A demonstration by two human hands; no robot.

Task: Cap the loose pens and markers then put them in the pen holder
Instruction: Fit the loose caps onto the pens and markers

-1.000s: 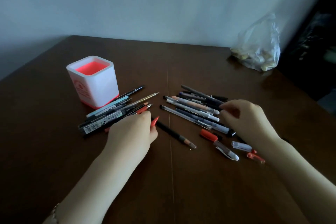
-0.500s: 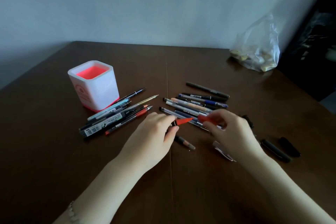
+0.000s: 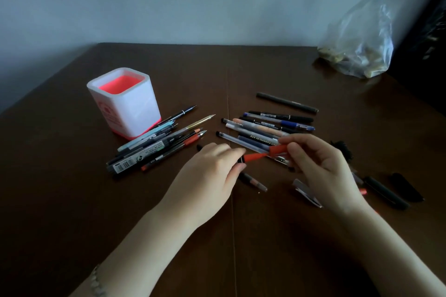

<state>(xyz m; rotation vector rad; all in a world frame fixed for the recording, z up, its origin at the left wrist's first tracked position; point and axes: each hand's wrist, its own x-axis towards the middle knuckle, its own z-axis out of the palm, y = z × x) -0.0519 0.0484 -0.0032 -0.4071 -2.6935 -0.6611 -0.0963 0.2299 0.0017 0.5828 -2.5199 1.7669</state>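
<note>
our left hand (image 3: 212, 176) pinches the red pen (image 3: 253, 158) by one end; our right hand (image 3: 323, 169) pinches the cap (image 3: 277, 149) at its other end. just beyond the grip lies a row of pens (image 3: 265, 125), left of it a pile (image 3: 154, 147), then the holder (image 3: 130, 113). far right sits a bag (image 3: 359, 41).

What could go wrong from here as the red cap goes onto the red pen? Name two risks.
1. The left hand and right hand pinch the red pen and red cap by fingertips; either might slip and drop.
2. Both work just above the row of loose pens; a dropped piece or knuckle could scatter them.
</note>
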